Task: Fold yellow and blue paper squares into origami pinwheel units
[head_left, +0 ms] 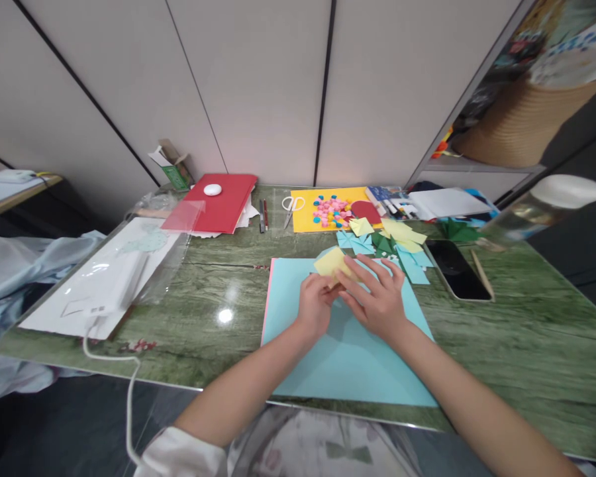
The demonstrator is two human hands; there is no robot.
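Observation:
A small yellow paper square [332,262] is held above a light blue sheet [347,358] lying on the green marbled table [218,311]. My left hand [315,306] pinches the yellow paper's near edge with curled fingers. My right hand [377,298] lies over the paper's right side, fingers stretched and pressing on it. Both hands meet over the upper middle of the blue sheet.
Folded blue, green and yellow paper pieces [392,245] lie just beyond the hands. A black phone [457,268] and a wooden stick [481,273] lie right. Scissors [292,205], a yellow sheet with pink bits [328,211], pens [263,215], a red folder [218,202] sit behind. White paper in plastic [104,278] lies left.

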